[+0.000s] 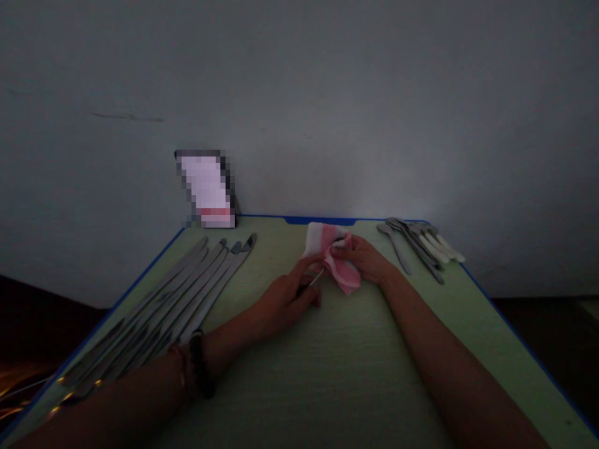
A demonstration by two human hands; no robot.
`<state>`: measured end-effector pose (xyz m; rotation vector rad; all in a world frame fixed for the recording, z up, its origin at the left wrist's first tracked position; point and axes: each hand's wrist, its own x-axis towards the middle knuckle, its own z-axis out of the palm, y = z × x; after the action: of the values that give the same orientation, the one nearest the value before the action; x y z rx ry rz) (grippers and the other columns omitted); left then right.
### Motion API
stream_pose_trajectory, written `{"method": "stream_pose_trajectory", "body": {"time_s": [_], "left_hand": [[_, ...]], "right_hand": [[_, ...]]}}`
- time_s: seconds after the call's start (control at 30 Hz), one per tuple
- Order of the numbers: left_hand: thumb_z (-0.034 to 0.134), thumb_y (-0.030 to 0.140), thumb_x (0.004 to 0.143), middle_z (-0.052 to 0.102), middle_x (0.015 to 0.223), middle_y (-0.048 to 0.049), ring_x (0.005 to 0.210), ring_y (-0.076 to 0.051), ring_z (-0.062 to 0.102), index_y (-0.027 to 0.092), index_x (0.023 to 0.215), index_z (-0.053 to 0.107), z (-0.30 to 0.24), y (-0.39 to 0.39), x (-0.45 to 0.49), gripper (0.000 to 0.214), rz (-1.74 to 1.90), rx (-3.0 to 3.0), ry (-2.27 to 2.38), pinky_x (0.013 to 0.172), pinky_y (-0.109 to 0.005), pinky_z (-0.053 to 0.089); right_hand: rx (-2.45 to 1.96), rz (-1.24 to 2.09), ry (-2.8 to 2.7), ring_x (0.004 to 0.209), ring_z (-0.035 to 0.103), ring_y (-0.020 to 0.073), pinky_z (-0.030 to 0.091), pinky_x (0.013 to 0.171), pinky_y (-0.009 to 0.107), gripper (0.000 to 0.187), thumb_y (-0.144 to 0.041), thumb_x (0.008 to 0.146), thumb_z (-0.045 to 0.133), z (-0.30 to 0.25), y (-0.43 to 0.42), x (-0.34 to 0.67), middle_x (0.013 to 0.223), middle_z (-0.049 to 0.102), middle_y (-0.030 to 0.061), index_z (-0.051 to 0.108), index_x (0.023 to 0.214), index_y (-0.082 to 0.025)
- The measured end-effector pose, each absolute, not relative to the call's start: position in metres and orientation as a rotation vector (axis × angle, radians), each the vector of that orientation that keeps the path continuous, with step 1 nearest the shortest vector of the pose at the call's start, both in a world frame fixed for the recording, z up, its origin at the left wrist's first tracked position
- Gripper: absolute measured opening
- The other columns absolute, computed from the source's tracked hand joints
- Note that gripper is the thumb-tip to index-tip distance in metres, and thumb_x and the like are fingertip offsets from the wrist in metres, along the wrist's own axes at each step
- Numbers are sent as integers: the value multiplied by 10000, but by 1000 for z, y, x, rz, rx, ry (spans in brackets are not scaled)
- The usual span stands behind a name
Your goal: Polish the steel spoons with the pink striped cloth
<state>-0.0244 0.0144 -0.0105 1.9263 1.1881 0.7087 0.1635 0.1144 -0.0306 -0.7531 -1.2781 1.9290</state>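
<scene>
My left hand (292,298) is closed on the thin metal handle of a piece of cutlery (316,278). Its far end goes into a pink and white cloth (344,274), so I cannot tell whether it is a spoon or another kind. My right hand (362,257) pinches the cloth around that hidden end, above the middle of the table. Both hands are close together, with the left fingers touching the cloth's near edge.
Long metal cutlery (187,299) lies in rows along the left of the pale green table (327,380). At the back right are several spoons (412,240), some with white handles, and a single spoon (397,249) beside them. A blurred-out phone-like screen (208,187) leans against the wall.
</scene>
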Motion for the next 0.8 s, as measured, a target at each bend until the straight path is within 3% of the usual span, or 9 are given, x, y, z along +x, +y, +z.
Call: {"method": "stream_pose_trajectory", "body": {"time_s": [0.1,0.17,0.27,0.4,0.6,0.8], "left_hand": [[344,301,924,627,732,13,570,-105,505,182,1380,216,-11,16,-25,488,785,1837,1192,591,-233,407],[329,334,932,604,685,24,541,-104,493,164,1341,282,-12,18,-25,445,783,1813,1231,570,-231,402],[312,375,933,546,582,41,518,-107,496,160,1117,500,-12,20,-24,339,689,1868,1285,556,-230,392],[297,363,931,529,588,28,529,-117,503,166,920,538,-13,18,-21,312,674,1953,1337,556,-240,386],[281,323,931,578,718,-13,592,-135,522,174,938,502,-18,18,-18,266,727,2000,1408,594,-259,396],[298,273,902,588,740,-27,577,-133,513,177,874,503,-23,24,-21,228,681,2082,1497,574,-255,380]], "right_hand": [[-752,1873,-1260,625,593,110,473,638,240,301,-361,649,742,-32,116,160,747,671,16,623,829,-151],[-764,1763,-1267,639,587,114,469,648,245,319,-429,695,691,-34,117,158,774,666,14,622,865,-167],[-818,1493,-1325,681,564,121,451,652,240,328,-484,744,620,-36,117,150,815,651,15,622,865,-179],[-936,1241,-1174,698,533,124,425,617,223,362,-535,756,572,-39,110,129,805,626,13,617,856,-190],[-1062,1304,-990,623,508,125,399,537,229,487,-647,735,511,-43,98,104,696,594,22,611,810,-176],[-944,1423,-1087,735,572,140,452,653,236,468,-583,727,570,-45,98,103,792,654,32,634,922,-162]]}}
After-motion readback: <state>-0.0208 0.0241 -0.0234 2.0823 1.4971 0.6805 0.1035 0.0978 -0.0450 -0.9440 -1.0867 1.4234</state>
